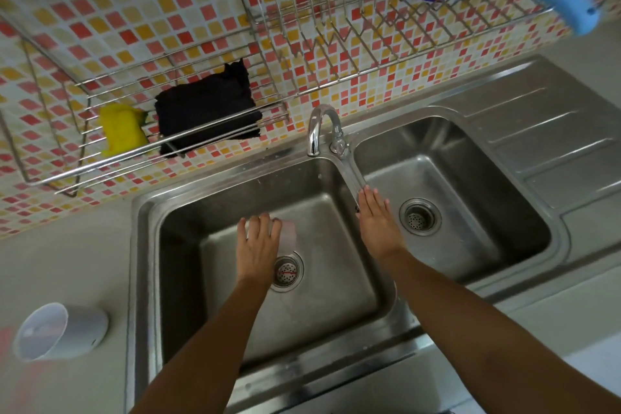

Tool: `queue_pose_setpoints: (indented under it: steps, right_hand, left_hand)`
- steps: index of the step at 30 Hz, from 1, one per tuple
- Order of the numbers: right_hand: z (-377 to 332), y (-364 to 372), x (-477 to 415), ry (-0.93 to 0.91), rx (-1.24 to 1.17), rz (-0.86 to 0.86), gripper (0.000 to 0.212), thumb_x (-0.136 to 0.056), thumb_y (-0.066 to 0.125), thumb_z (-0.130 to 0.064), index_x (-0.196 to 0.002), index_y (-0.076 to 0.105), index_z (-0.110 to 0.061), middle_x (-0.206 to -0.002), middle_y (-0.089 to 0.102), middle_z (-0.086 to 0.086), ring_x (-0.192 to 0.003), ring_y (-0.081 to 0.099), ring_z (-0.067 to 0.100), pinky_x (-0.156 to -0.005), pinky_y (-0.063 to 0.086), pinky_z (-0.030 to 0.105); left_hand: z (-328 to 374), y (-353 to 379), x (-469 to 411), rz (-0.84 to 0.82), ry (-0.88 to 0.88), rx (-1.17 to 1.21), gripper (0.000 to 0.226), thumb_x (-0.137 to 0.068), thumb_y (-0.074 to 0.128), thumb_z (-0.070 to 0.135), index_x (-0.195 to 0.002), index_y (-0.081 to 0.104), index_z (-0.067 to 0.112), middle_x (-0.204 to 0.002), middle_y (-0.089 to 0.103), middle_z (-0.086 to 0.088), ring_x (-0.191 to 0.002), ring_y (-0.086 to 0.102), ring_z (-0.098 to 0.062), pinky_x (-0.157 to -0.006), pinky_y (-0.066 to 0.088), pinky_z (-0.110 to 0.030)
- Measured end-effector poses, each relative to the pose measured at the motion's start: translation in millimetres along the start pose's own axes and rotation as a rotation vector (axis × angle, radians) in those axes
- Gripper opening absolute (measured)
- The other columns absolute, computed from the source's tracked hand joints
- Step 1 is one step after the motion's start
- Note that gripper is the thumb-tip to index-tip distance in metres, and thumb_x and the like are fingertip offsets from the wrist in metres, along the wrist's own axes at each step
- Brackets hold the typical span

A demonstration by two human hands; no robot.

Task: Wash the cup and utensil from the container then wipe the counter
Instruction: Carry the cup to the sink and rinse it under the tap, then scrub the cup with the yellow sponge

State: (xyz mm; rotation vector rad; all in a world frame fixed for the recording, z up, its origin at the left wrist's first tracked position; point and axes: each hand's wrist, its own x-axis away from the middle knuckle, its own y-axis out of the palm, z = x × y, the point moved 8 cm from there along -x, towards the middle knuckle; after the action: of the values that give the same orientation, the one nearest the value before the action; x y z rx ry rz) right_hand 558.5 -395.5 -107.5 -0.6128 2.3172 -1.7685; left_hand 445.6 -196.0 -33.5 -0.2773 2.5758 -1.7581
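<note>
Forearms reach forward over the sink's near rim [336, 360]. Left hand [257, 247] is closed around a pale cup [288, 235], held low in the left basin above the drain [286, 271]. Right hand [374, 212] lies open and flat, fingers on the faucet lever [351, 175] (no water visible). Advice: open the flow gently, then turn the cup's mouth into the stream. Left of the hands, a white container [58, 326] lies on the bench [67, 265]; its utensil cannot be made out.
</note>
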Motion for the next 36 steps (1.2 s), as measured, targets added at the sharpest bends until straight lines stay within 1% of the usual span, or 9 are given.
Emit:
queue_pose_setpoints:
  steps: [4, 8, 13, 16, 19, 24, 27, 30, 36]
  right_hand:
    - [-3.7, -5.6, 1.0, 0.022, 0.012, -0.104, 0.057, -0.104, 0.023, -0.026, -0.151, -0.004, -0.009, -0.160, -0.009, 0.009, -0.146, -0.015, 0.025, -0.120, -0.001, 0.045]
    - [-26.6, -28.9, 13.5, -0.010, 0.011, -0.115, 0.065, -0.101, 0.037, -0.031, -0.152, 0.003, -0.010, -0.161, 0.003, 0.011, -0.147, -0.005, 0.028, -0.119, 0.002, 0.044]
    - [-124.7, -105.7, 44.9, -0.236, -0.359, 0.236, 0.043, -0.096, 0.052, -0.024, -0.138, 0.047, -0.016, -0.134, 0.056, 0.007, -0.124, 0.051, 0.021, -0.106, 0.041, 0.036]
    - [-205.4, -177.3, 70.9, -0.493, -0.506, 0.520, 0.027, -0.093, 0.056, -0.014, -0.119, 0.064, -0.012, -0.112, 0.067, 0.003, -0.104, 0.059, 0.011, -0.091, 0.049, 0.026]
    - [-288.2, -235.8, 77.9, -0.664, -0.550, 0.613, 0.028, -0.094, 0.050, -0.019, -0.115, 0.065, -0.009, -0.111, 0.066, 0.003, -0.104, 0.058, 0.013, -0.089, 0.046, 0.022]
    - [-381.9, -260.1, 9.3, -0.575, -0.375, 0.343, 0.038, -0.094, 0.052, -0.019, -0.132, 0.053, -0.013, -0.132, 0.051, 0.010, -0.127, 0.041, 0.026, -0.106, 0.034, 0.038]
    - [-402.8, -239.4, -35.2, -0.453, -0.234, 0.131, 0.050, -0.094, 0.054, -0.032, -0.140, 0.045, -0.015, -0.142, 0.046, 0.014, -0.133, 0.037, 0.032, -0.109, 0.032, 0.041]
    - [-408.2, -226.6, -49.6, -0.351, -0.207, 0.046, 0.054, -0.090, 0.059, -0.041, -0.134, 0.052, -0.011, -0.138, 0.051, 0.012, -0.126, 0.048, 0.030, -0.102, 0.042, 0.040]
    - [-403.6, -228.3, -57.1, -0.222, -0.186, 0.070, 0.035, -0.086, 0.065, -0.022, -0.116, 0.054, -0.007, -0.119, 0.058, 0.012, -0.105, 0.055, 0.030, -0.082, 0.047, 0.036]
  left_hand:
    - [-24.5, 5.5, 22.2, -0.046, -0.119, 0.109, 0.076, -0.078, 0.064, 0.023, -0.143, 0.024, 0.017, -0.133, 0.042, -0.009, -0.115, 0.044, -0.030, -0.105, 0.034, -0.042]
    - [-57.2, 9.0, 48.1, -0.029, -0.273, 0.265, 0.087, -0.072, 0.069, 0.054, -0.143, 0.028, 0.023, -0.127, 0.046, -0.009, -0.114, 0.047, -0.029, -0.104, 0.034, -0.043]
    - [-106.5, -9.7, 72.7, 0.106, -0.422, 0.510, 0.084, -0.070, 0.070, 0.055, -0.138, 0.035, 0.022, -0.132, 0.047, -0.005, -0.119, 0.048, -0.029, -0.102, 0.033, -0.048]
    - [-129.5, -23.8, 83.1, 0.168, -0.444, 0.588, 0.079, -0.069, 0.070, 0.045, -0.136, 0.037, 0.017, -0.132, 0.050, -0.006, -0.118, 0.046, -0.031, -0.099, 0.035, -0.047]
    - [-154.6, -35.1, 91.6, 0.207, -0.501, 0.634, 0.075, -0.068, 0.071, 0.039, -0.132, 0.037, 0.020, -0.132, 0.049, -0.005, -0.122, 0.045, -0.031, -0.101, 0.035, -0.047]
    - [-189.7, -50.5, 102.1, 0.336, -0.500, 0.691, 0.065, -0.072, 0.070, 0.037, -0.127, 0.038, 0.023, -0.129, 0.050, -0.003, -0.122, 0.046, -0.026, -0.101, 0.036, -0.044]
    - [-206.5, -51.0, 104.9, 0.328, -0.480, 0.707, 0.079, -0.065, 0.081, 0.043, -0.128, 0.038, 0.021, -0.130, 0.051, -0.002, -0.122, 0.047, -0.023, -0.102, 0.041, -0.039]
    - [-218.9, -45.6, 106.2, 0.307, -0.457, 0.850, 0.088, -0.058, 0.088, 0.041, -0.127, 0.037, 0.022, -0.131, 0.049, -0.001, -0.120, 0.046, -0.021, -0.099, 0.045, -0.033]
    - [-229.3, -32.4, 111.0, 0.309, -0.405, 0.916, 0.088, -0.061, 0.088, 0.036, -0.130, 0.036, 0.023, -0.133, 0.047, 0.000, -0.124, 0.043, -0.020, -0.099, 0.045, -0.032]
